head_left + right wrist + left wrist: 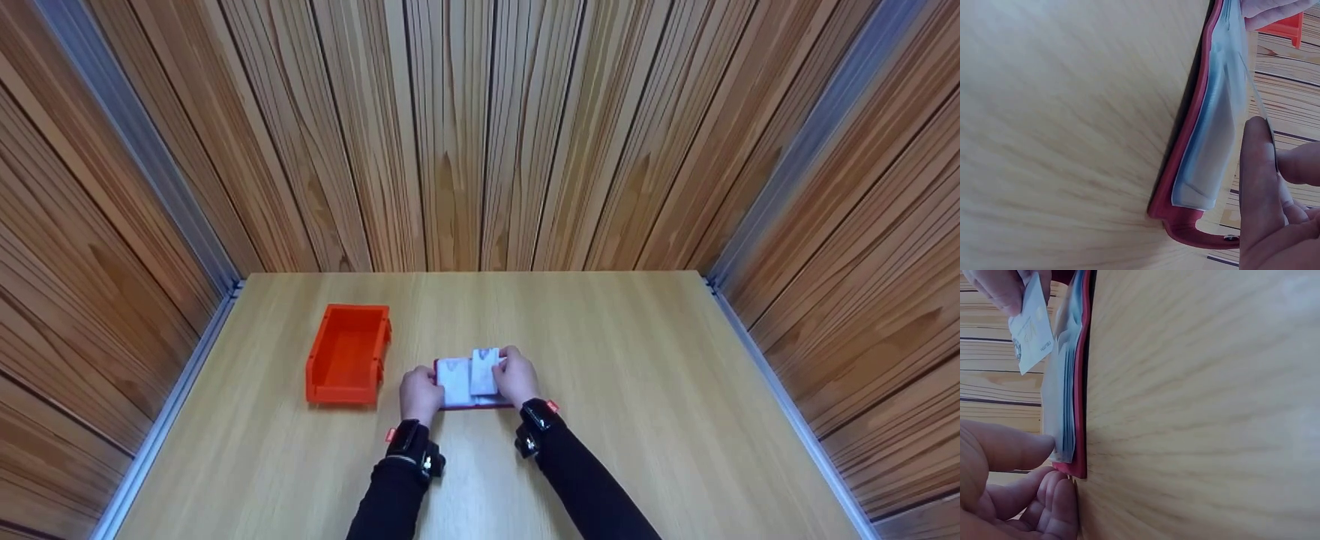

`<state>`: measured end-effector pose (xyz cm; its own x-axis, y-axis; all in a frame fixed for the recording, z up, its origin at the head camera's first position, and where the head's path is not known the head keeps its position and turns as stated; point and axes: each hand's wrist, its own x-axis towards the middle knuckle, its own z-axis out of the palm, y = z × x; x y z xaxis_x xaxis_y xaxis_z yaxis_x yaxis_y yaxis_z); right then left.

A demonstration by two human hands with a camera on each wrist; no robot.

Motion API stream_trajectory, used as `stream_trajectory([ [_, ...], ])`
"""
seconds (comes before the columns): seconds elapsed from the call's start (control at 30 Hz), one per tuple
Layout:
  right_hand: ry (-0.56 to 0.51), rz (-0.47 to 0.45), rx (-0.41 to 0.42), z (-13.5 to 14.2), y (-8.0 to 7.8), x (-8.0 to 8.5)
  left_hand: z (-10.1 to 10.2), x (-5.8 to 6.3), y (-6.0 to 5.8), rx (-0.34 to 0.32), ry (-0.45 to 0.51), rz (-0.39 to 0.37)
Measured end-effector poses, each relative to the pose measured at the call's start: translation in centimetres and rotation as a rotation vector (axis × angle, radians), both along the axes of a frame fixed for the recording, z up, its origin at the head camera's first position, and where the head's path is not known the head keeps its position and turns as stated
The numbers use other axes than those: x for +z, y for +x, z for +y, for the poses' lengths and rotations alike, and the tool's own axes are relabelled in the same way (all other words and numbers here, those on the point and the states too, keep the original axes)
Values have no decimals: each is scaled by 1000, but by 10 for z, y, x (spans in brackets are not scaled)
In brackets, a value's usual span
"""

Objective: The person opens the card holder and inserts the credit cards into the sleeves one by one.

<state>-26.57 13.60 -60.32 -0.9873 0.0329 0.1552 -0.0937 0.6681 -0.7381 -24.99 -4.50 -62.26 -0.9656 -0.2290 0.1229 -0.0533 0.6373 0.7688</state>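
A card holder [453,384] with a red cover [1081,394] and a stack of clear sleeves [1064,399] lies opened out on the table. My left hand [420,394] pinches its left end, a fingertip resting on the sleeves and other fingers curled at the cover's edge. Between thumb and fingers of my right hand [517,377] is a thin white card [484,370], raised and tilted over the holder's right half. Print shows on the card [1032,329] in the left wrist view. A red strap [1202,237] with a snap sticks out from the holder's right end.
An orange plastic bin [341,395] stands on the wooden table [637,390] to the left of the hands. Wood-panelled walls [450,135] close in the back and both sides, with metal rails [787,409] along the table's sides.
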Motion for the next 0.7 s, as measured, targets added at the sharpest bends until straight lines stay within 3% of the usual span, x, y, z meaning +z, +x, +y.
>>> stream_trajectory([
  [0.4, 25, -4, 5, 0, -1, -2, -1, -2, 0, 5, 35, 29],
  [0.7, 52, -64, 18, -2, -1, 0, 0, 3, 0, 15, 12, -39],
])
